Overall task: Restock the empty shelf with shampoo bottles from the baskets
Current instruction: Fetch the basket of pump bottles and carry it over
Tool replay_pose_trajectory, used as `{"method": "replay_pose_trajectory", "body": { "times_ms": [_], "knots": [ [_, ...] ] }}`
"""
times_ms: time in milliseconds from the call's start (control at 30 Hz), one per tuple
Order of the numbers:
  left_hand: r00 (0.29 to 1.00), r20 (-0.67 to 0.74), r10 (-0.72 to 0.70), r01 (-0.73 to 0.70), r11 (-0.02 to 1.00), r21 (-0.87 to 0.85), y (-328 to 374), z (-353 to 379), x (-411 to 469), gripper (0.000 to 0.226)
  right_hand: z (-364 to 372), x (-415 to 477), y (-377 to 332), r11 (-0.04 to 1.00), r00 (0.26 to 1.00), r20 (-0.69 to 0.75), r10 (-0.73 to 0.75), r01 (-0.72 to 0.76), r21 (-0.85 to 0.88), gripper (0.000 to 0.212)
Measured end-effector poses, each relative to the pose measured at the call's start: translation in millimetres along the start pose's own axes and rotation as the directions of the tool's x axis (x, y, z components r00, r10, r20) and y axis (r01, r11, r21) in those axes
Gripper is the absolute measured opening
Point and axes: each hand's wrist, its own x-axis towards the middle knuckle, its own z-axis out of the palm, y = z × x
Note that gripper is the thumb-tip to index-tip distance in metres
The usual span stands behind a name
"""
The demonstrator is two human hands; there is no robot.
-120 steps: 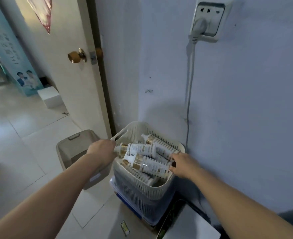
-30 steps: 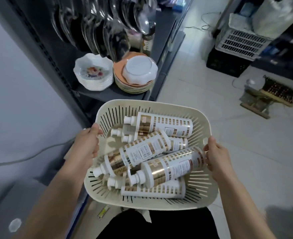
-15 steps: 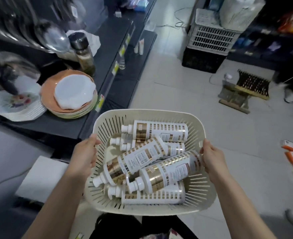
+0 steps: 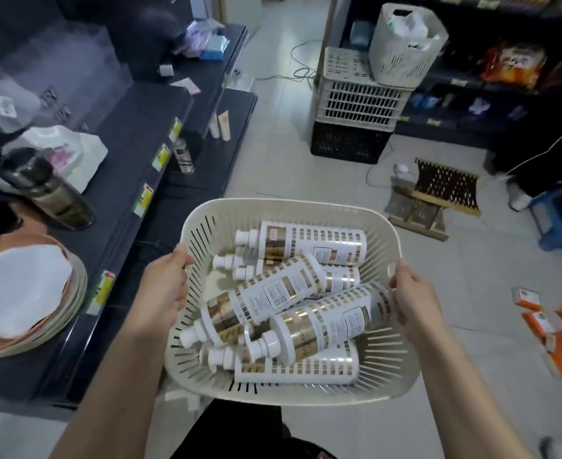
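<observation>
Since the view half a second back, you have carried the basket (image 4: 282,210) further along the aisle: the stack of plates (image 4: 24,299) has slid to the lower left edge, and more of the dark shelving (image 4: 133,134) with its yellow price tags now runs up the left side. The basket sits the same way between your hands, and the bottles in it have not shifted.

Your left hand (image 4: 165,286) is closed over the left rim, thumb hooked inside the slotted wall. Your right hand (image 4: 415,299) is closed over the right rim in the same manner, its thumb close against the nearest bottle. Gripping opposite rims keeps the load level and in front of your body, which seems sensible given that the bottles lie loose and could roll toward a low side.

The shampoo bottles (image 4: 282,289) are all still in the basket, piled on their sides in a loose heap, touching one another. Every white cap faces your left. The far bottle (image 4: 309,243) and the near one at the bottom (image 4: 292,367) have their long axes roughly across the basket, left to right. The two on top (image 4: 326,323) are skewed, caps toward you and to the left, bases tipped away to the right.

The bare lower shelf (image 4: 239,120) ahead on the left, holding only a few small items, looks the likely target, though I cannot be sure. No bottle has been shelved yet.
</observation>
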Motion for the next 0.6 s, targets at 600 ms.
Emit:
{"method": "replay_pose_trajectory", "body": {
  "times_ms": [600],
  "knots": [
    [1.0, 0.0, 0.005, -0.005, 0.995, 0.099, 205, 180, 249, 0.031, 76, 269, -212, 0.985, 0.991, 0.061, 0.121, -0.127, 0.113, 0.045]
  ]
}}
